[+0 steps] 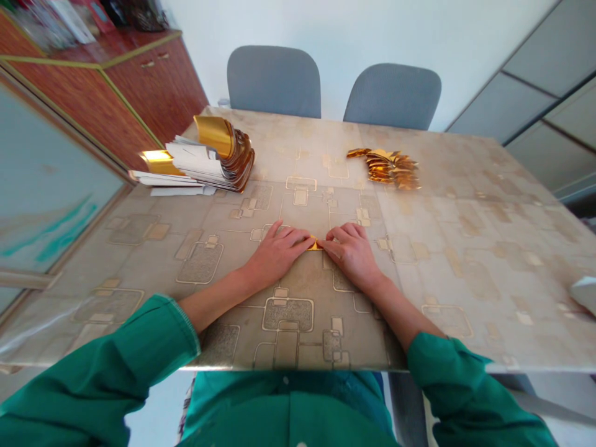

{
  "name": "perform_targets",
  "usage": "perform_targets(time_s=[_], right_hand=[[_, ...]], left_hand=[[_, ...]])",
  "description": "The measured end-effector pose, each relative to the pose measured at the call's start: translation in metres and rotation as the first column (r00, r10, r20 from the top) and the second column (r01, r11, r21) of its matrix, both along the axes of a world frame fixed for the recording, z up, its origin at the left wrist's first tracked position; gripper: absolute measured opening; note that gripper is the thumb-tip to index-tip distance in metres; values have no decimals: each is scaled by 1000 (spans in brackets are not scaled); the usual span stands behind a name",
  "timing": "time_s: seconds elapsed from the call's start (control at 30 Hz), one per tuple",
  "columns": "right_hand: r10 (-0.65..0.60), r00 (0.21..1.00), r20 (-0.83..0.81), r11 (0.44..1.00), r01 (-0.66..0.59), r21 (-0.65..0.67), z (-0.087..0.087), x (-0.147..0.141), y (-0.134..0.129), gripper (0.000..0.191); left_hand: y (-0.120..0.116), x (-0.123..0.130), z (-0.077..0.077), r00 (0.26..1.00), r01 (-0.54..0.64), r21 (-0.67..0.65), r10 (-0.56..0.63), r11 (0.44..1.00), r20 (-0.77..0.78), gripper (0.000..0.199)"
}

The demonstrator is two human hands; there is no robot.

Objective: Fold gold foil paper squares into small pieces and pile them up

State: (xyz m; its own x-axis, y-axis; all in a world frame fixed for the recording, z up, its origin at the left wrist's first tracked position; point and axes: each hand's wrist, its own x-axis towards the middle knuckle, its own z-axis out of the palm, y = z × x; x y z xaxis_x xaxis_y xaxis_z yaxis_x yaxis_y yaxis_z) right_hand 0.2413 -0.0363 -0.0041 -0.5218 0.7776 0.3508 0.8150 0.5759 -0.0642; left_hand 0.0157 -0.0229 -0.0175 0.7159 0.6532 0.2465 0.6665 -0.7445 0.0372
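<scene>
A small piece of folded gold foil paper (315,244) lies at the middle of the table, between my two hands. My left hand (278,253) is closed at the fingertips on its left end. From the other side, the thumb and fingers of my right hand (352,253) press on its right end. Most of the paper is hidden under my fingers; only its shiny middle shows. Beyond my right hand rests a heap of folded gold foil pieces (388,167). Past my left hand is a stack of gold and white paper sheets (200,162), some of them curled up.
A patterned cloth covers the table (288,313). Two grey chairs (274,81) stand at its far side against the wall. To the left is a reddish wooden cabinet (153,87) with items on top. A whitish object (584,292) sits at the right edge.
</scene>
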Motion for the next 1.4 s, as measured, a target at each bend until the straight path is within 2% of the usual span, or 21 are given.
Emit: perform_targets(time_s=[0.37,0.6,0.73,0.87,0.97,1.1,1.27,1.4], right_hand=[[15,999,51,995,-10,-104,9,4,-4,18],[33,999,-3,991,-33,-127,9,14,-6,18],[32,999,-8,991,-33,-129,13,11,-8,23],[-80,997,18,991,81,-105,12,-6,-7,35],[-186,983,0,978,185,-96,5,-18,-6,29],[-322,946,-31,932,312,-185,0,-22,-5,22],[-367,928,-70,907,340,-247,1,-18,-5,24],[-346,935,-78,922,323,-215,0,-18,-6,21]], left_hand=[[-3,-2,5,988,-137,-32,139,990,66,41],[-2,-4,6,976,-177,-86,186,980,110,35],[-1,-5,6,973,-178,-129,194,976,124,30],[1,-4,5,974,-161,-147,180,976,135,27],[1,-3,5,975,-149,-145,170,978,143,28],[3,-7,4,969,-166,-174,194,971,156,28],[5,-14,2,942,-190,-157,225,969,249,24],[1,-11,6,955,-188,-3,184,982,234,21]])
